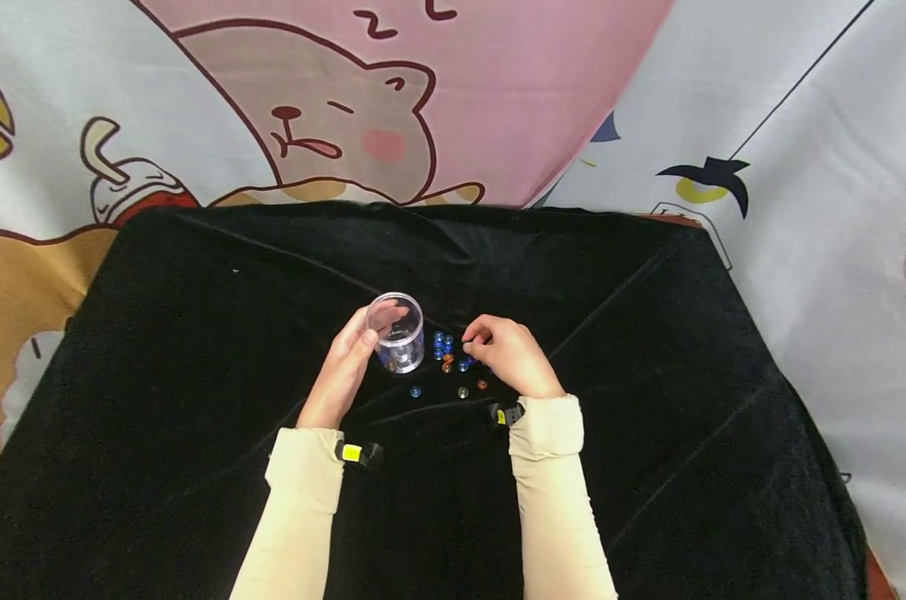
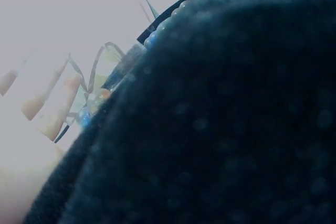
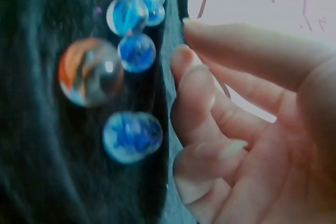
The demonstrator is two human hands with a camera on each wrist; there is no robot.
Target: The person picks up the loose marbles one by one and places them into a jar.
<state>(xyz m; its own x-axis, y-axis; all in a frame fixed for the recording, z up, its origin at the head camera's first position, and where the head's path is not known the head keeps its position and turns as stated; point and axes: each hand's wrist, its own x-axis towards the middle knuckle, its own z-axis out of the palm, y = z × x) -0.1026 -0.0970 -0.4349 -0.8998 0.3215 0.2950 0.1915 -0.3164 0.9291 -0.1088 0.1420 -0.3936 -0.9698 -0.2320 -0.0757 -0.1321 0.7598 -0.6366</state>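
My left hand [image 1: 343, 367] holds a clear plastic cup [image 1: 410, 335], thumb on the near side and fingers behind it. The cup tilts slightly on the black cloth, and a few marbles show at its bottom. To its right lies a cluster of blue marbles [image 1: 438, 344] with orange ones among them. Over the right edge of that cluster hovers my right hand [image 1: 518, 354]. The right wrist view shows its thumb and forefinger tips apart with no marble between them, the other fingers bent. Close by are an orange-streaked marble [image 3: 89, 72] and a blue marble [image 3: 133, 136].
Nearer to me lie a lone blue marble [image 1: 415, 392], a clear marble [image 1: 463, 392] and an orange marble [image 1: 483, 384]. Black cloth [image 1: 670, 467] with creases covers the table. A printed curtain [image 1: 543, 92] hangs behind it and along its sides.
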